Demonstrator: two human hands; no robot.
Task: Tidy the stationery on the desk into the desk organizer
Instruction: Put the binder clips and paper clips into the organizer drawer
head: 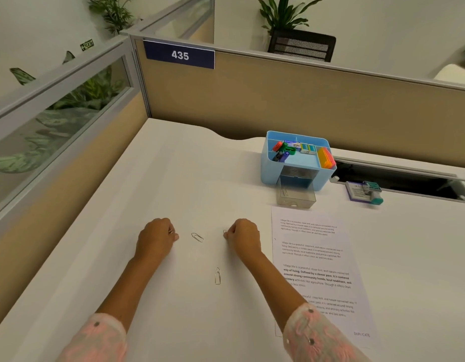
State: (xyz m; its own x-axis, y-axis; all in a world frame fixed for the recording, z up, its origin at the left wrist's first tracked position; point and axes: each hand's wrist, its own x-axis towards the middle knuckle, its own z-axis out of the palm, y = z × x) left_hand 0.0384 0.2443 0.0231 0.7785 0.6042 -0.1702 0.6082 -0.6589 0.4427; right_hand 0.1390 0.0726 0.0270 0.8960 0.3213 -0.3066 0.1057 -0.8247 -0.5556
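Two silver paper clips lie loose on the white desk: one paper clip (197,237) between my hands, another paper clip (217,275) nearer to me. My left hand (157,237) rests on the desk with fingers curled on a paper clip that shows at its fingertips. My right hand (243,237) is also curled, pinching a paper clip whose end sticks out at its left. The light blue desk organizer (268,163) stands at the back right with coloured items inside. Its clear small drawer (296,197) is pulled out in front and holds a paper clip.
A printed sheet of paper (317,267) lies right of my right hand. A stamp on a purple pad (363,192) sits right of the organizer, before a dark cable slot (398,178). Beige cubicle partitions (252,100) wall the desk at the back and left.
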